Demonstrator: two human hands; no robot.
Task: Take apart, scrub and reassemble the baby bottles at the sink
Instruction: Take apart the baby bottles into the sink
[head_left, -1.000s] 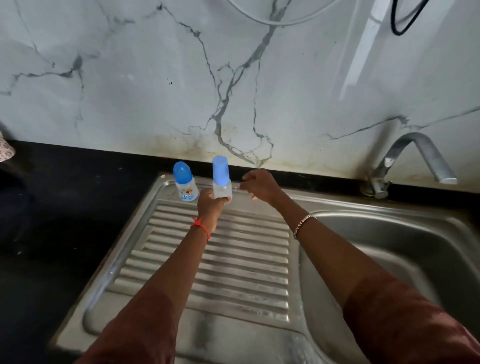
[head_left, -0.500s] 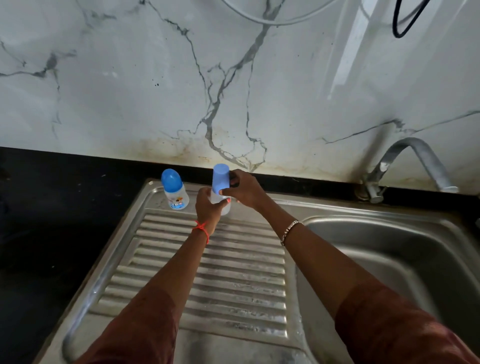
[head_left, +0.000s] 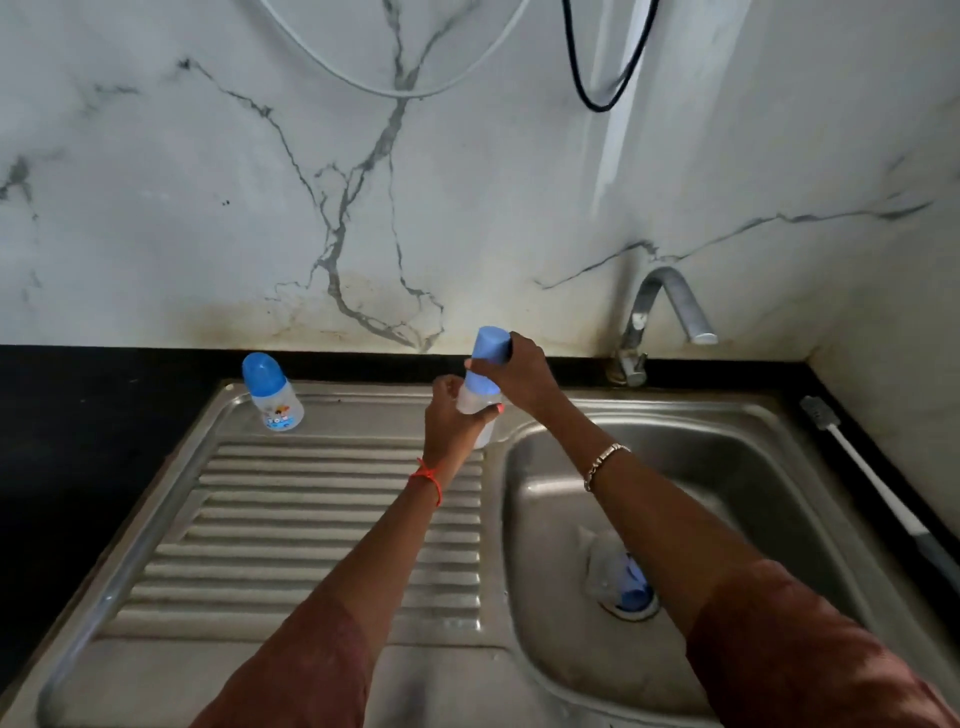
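The bottle (head_left: 483, 431) is held up in both hands at the back of the sink, over the ridge where the drainboard (head_left: 311, 519) meets the basin (head_left: 727, 467). Its long axis is close to upright, with the top leaning a little to the right. The left hand (head_left: 447, 421) wraps the clear body from the left and below. The right hand (head_left: 522, 376) grips the blue cap (head_left: 485, 353) from the right, thumb across its front. Both hands are closed on the one thing, so neither is nearer. The cap looks still seated, and I judge the coming move to be pulling or twisting it off along that upright axis, body held steady below.

A second bottle (head_left: 272, 395), cap on, stands at the back left corner of the drainboard, well apart from the hands. In the basin, over the drain, lie a clear piece and something blue (head_left: 621, 577); I cannot tell what they are. The tap (head_left: 670, 306) stands behind the basin to the right, its spout clear of the hands. A brush (head_left: 878, 488) lies along the dark table (head_left: 104, 441) right of the basin, near the right arm. Nothing stands in the cap's way upward.
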